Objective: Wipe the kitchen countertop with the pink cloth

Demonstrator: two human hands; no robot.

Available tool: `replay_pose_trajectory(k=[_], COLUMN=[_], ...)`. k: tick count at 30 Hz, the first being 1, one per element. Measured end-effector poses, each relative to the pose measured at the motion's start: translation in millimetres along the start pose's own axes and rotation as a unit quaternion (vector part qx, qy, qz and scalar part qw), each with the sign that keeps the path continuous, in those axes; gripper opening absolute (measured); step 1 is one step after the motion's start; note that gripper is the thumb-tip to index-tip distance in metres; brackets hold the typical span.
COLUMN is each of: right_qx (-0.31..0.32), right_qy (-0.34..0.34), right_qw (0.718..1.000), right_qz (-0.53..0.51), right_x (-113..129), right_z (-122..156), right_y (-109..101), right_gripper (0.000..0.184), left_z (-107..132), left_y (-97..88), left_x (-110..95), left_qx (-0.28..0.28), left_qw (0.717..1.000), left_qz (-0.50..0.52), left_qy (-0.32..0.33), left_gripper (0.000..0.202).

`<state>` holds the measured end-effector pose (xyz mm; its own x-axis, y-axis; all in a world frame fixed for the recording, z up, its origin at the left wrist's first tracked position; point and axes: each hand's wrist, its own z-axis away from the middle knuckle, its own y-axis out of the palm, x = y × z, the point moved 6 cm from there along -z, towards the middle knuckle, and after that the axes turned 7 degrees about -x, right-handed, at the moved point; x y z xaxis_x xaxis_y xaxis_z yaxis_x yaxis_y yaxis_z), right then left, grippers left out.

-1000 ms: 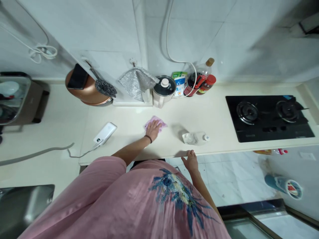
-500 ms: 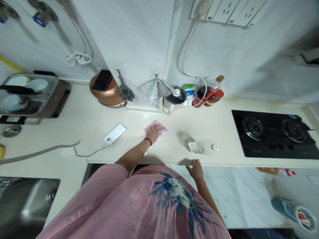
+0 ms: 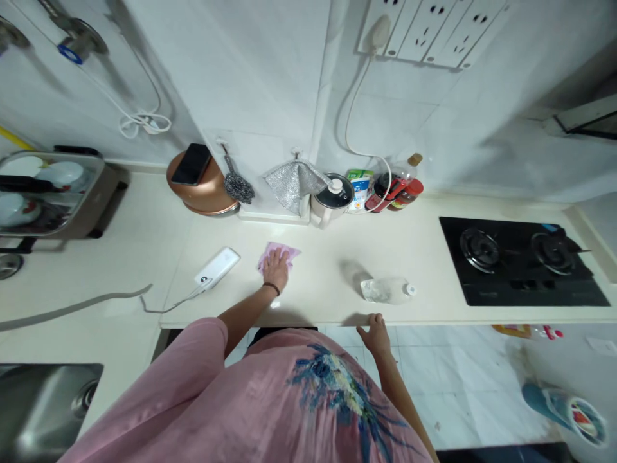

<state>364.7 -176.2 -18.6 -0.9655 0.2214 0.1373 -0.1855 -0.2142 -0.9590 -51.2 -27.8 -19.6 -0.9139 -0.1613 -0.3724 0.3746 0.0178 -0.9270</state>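
My left hand presses down on a pink cloth lying on the cream countertop, fingers together on top of it. The cloth sits just right of a white power bank with a cable. My right hand rests at the counter's front edge, fingers loosely apart, holding nothing. A clear plastic bottle lies on its side a little beyond that hand.
Along the wall stand a copper pot with a phone on it, a steel scrubber, a grey rag, a small lidded pot and sauce bottles. A black gas hob is right, a dish rack left, a sink lower left.
My left hand has slid the pink cloth leftward, closer to the power bank. My right hand stays at the counter edge. The view has tipped up a little.
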Motion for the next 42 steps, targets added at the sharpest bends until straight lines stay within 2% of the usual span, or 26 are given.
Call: replay_pose_trajectory(k=[4, 7, 9, 11, 13, 15, 17, 19, 21, 23, 26, 28, 31, 34, 37, 42], right_qx=[0.014, 0.021, 0.036, 0.059, 0.081, 0.094, 0.098, 0.104, 0.113, 0.122, 0.131, 0.134, 0.133, 0.131, 0.125, 0.1], right_qy=[0.017, 0.02, 0.023, 0.031, 0.038, 0.038, 0.031, 0.024, 0.019, 0.02, 0.027, 0.028, 0.027, 0.029, 0.032, 0.027], right_qw=[1.0, 0.999, 0.998, 0.998, 0.996, 0.995, 0.994, 0.994, 0.993, 0.992, 0.991, 0.99, 0.991, 0.991, 0.992, 0.995], right_qz=[-0.022, -0.038, -0.035, -0.022, -0.012, -0.012, -0.021, -0.031, -0.035, -0.029, -0.018, -0.015, -0.017, -0.019, -0.014, -0.002], right_x=[4.4, 8.1, 10.1, 11.1, 11.4, 10.4, 7.9, 4.3, 0.9, -1.0, -0.7, 0.7, 2.0, 2.8, 5.3, 9.6], right_z=[5.3, 8.2, 9.0, 9.2, 9.8, 11.3, 13.7, 16.0, 16.7, 15.0, 9.9, 7.1, 6.0, 7.5, 8.9, 8.9], right_y=[-5.0, -10.9, -13.7, -15.0, -15.3, -15.2, -14.8, -14.4, -14.7, -16.2, -19.7, -21.2, -22.0, -22.2, -23.6, -24.1], right_gripper=[0.068, 0.073, 0.074, 0.076, 0.079, 0.082, 0.085, 0.087, 0.088, 0.086, 0.083, 0.082, 0.082, 0.084, 0.084, 0.082], left_z=[34.7, 27.0, 0.9, -37.2, -77.0, -109.8, -131.6, -142.3, -142.6, -132.9, -101.6, -73.7, -40.9, -37.3, -53.8, -77.1], left_y=[39.3, 60.3, 65.9, 65.2, 61.1, 57.6, 57.1, 60.6, 67.2, 76.4, 94.9, 109.4, 122.6, 113.3, 83.9, 17.1], left_x=[-75.6, -133.2, -165.8, -190.5, -208.4, -223.1, -237.0, -252.0, -269.6, -288.3, -311.2, -318.5, -305.9, -261.8, -197.0, -69.7], left_qx=[0.048, 0.067, 0.065, 0.053, 0.039, 0.026, 0.017, 0.012, 0.01, 0.011, 0.023, 0.049, 0.082, 0.082, 0.073, 0.024], left_qw=[0.986, 0.969, 0.967, 0.974, 0.979, 0.981, 0.979, 0.977, 0.975, 0.971, 0.965, 0.955, 0.942, 0.955, 0.978, 0.999], left_qz=[0.017, 0.034, 0.05, 0.073, 0.097, 0.115, 0.125, 0.133, 0.139, 0.142, 0.141, 0.126, 0.097, 0.09, 0.083, 0.032], left_qy=[0.16, 0.237, 0.242, 0.21, 0.172, 0.156, 0.157, 0.163, 0.175, 0.19, 0.22, 0.263, 0.311, 0.27, 0.178, 0.011], left_gripper=[0.063, 0.061, 0.06, 0.053, 0.043, 0.041, 0.043, 0.041, 0.041, 0.042, 0.045, 0.056, 0.059, 0.059, 0.062, 0.061])
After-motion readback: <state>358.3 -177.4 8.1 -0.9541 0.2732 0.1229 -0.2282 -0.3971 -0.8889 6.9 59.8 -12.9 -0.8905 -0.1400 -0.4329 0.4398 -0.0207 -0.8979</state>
